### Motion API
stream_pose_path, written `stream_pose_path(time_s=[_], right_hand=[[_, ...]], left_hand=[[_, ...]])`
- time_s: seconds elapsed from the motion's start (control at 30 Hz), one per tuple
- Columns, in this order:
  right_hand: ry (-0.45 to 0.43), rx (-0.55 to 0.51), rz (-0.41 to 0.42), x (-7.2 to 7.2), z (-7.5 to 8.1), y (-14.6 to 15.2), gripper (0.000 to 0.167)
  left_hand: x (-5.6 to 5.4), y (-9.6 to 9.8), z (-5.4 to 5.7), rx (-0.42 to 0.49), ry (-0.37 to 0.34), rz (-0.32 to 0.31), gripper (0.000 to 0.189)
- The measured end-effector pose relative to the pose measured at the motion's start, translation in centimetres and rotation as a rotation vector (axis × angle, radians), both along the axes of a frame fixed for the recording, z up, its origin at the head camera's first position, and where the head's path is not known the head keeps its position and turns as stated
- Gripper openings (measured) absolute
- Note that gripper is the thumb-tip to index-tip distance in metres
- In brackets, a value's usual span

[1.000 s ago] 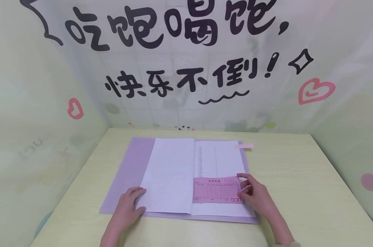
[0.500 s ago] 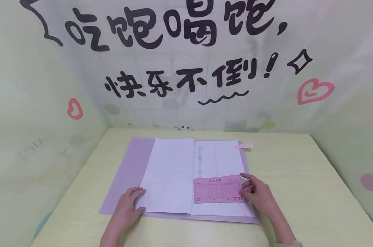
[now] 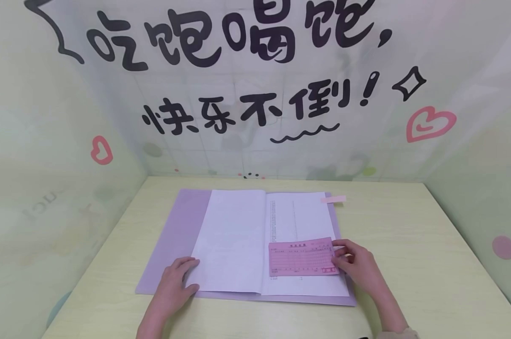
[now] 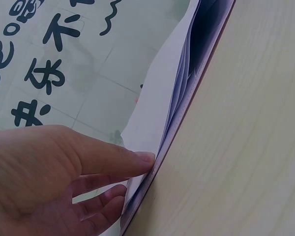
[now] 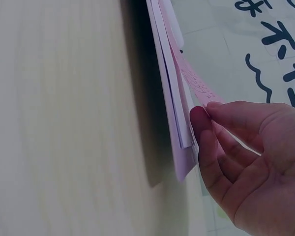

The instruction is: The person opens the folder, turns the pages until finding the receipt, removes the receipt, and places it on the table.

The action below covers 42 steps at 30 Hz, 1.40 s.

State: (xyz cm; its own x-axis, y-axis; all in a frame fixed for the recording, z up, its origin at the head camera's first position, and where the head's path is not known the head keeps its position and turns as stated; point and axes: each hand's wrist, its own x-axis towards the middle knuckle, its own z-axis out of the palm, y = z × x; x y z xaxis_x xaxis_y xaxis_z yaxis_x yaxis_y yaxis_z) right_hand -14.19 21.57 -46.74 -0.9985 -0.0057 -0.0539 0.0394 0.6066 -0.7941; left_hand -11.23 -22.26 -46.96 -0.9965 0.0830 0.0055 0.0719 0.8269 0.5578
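A purple folder (image 3: 177, 235) lies spread on the table, with a blank white page (image 3: 230, 235) on its left and a printed list page (image 3: 312, 219) on its right. My left hand (image 3: 172, 285) rests on the left page's lower corner, its thumb (image 4: 132, 162) pressing near the edge of the sheets. With thumb and fingertips my right hand (image 3: 359, 266) pinches the right end of a pink printed receipt slip (image 3: 299, 261). That slip overlaps the lower part of the list page. In the right wrist view the slip (image 5: 194, 81) bends up from the pages toward my fingers.
A pale pink sticky tab (image 3: 333, 199) sticks out past the list page's top right corner. The light wooden table (image 3: 408, 235) extends around the folder. Behind it and at both sides hangs a printed white cloth (image 3: 238, 155) with black characters and pink hearts.
The pink slip, in my right hand's pinch, has shifted slightly right and up over the list page. My left hand has stayed on the left page.
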Motion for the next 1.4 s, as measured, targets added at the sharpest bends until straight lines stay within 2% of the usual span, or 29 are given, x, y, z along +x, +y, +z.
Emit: stream_pose_path(time_s=[0.2, 0.43, 1.13, 1.4], right_hand=[[0.019, -0.008, -0.006, 0.0, 0.2, 0.8, 0.039], [0.01, -0.024, -0.05, 0.3, 0.3, 2.5, 0.038], [0.088, 0.149, -0.167, 1.8, 0.0, 10.5, 0.038], [0.066, 0.203, -0.194, 1.8, -0.7, 13.8, 0.039]], left_hand=[[0.1, 0.0, 0.2, -0.004, 0.003, 0.008, 0.054], [0.1, -0.1, 0.0, -0.016, -0.001, 0.006, 0.054], [0.1, -0.3, 0.0, -0.011, 0.006, 0.0, 0.054], [0.0, -0.3, -0.2, -0.005, 0.029, -0.009, 0.053]])
